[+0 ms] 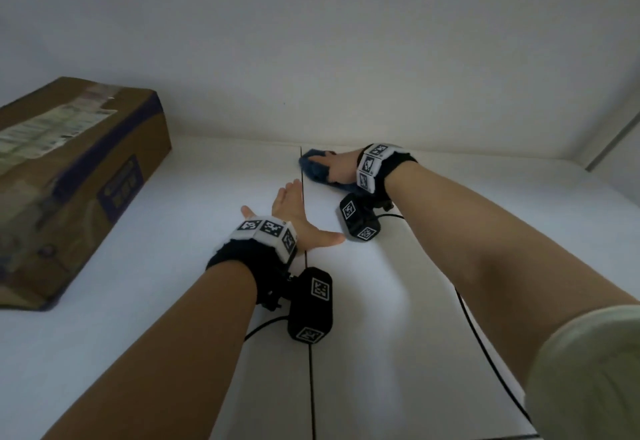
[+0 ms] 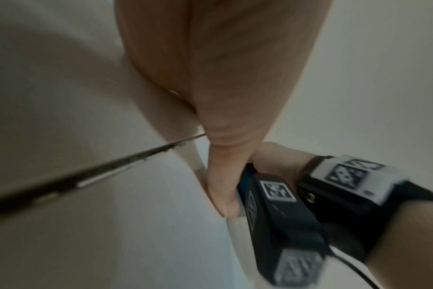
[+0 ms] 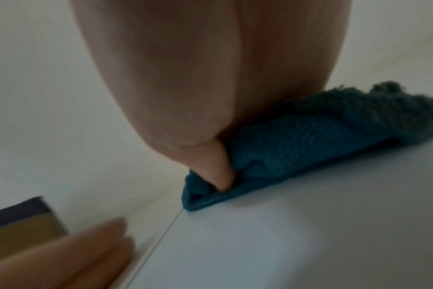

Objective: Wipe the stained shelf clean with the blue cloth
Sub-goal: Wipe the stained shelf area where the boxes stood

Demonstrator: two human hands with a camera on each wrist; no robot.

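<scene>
The blue cloth (image 1: 313,166) lies bunched on the white shelf (image 1: 180,231), close to the back wall and just right of the shelf's dark seam (image 1: 306,266). My right hand (image 1: 334,164) lies flat on top of the cloth and presses it down. In the right wrist view the thumb (image 3: 220,172) digs into a fold of the cloth (image 3: 309,140). My left hand (image 1: 294,209) rests open on the shelf across the seam, fingers spread, nearer to me and left of the cloth. No stain shows on the shelf in these views.
A taped cardboard box (image 1: 69,180) sits on the shelf at the left, a hand's width from my left hand. The back wall (image 1: 311,76) stands right behind the cloth, and a side wall (image 1: 616,148) closes the right end. Black cables (image 1: 485,353) trail from both wrist cameras.
</scene>
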